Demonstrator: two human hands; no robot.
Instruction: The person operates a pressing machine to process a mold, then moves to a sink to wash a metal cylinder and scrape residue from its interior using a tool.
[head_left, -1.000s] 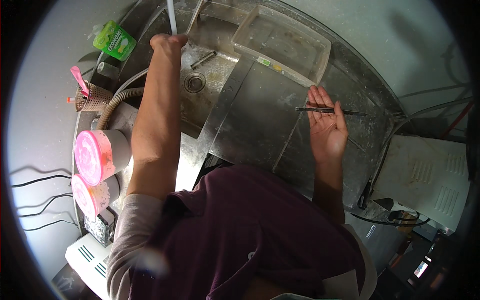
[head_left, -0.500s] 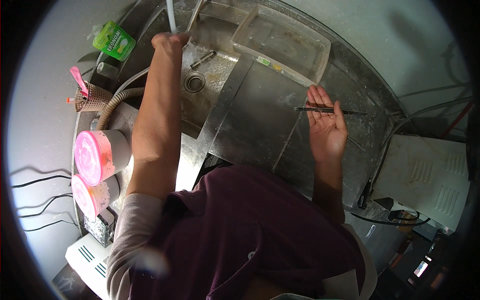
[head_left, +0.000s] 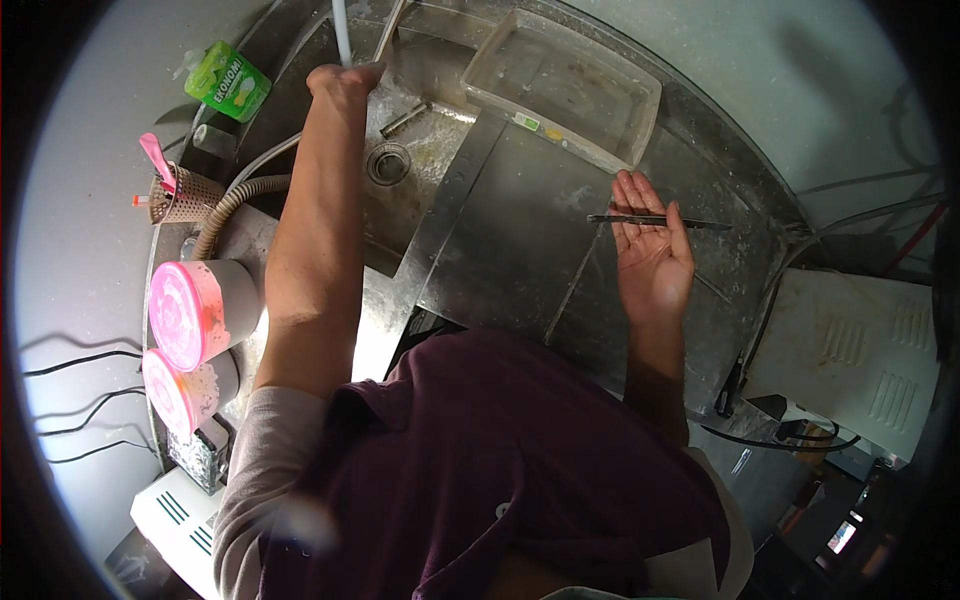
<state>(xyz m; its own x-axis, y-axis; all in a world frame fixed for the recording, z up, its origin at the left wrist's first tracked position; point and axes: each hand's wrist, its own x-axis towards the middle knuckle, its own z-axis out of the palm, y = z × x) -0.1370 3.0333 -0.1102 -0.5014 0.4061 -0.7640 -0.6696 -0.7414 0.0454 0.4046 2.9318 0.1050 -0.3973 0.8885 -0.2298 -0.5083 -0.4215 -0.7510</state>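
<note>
My left hand (head_left: 345, 80) reaches to the far left, over the metal sink (head_left: 380, 235) and beside an upright white pipe (head_left: 342, 30). It is bent away from view, so its fingers are hidden. My right hand (head_left: 650, 250) is palm up above the metal worktop, fingers stretched out. Across those fingers lies a thin, dark, rod-like tool (head_left: 700, 223), held by the thumb; its exact kind cannot be made out. In the sink, a short metal cylinder (head_left: 405, 120) rests near the round drain (head_left: 388, 164), with wet, whitish patches around it.
A shallow clear tray (head_left: 570, 85) stands at the back. To the left are a green pouch (head_left: 235, 85), a perforated cup (head_left: 190, 197) holding pink tools, a ribbed hose (head_left: 215, 215) and two pink-lidded tubs (head_left: 178, 315). A pale vented metal box (head_left: 850, 345) sits at the right.
My left hand has shifted very slightly to the right by the pipe. My right hand and the thin tool have barely moved.
</note>
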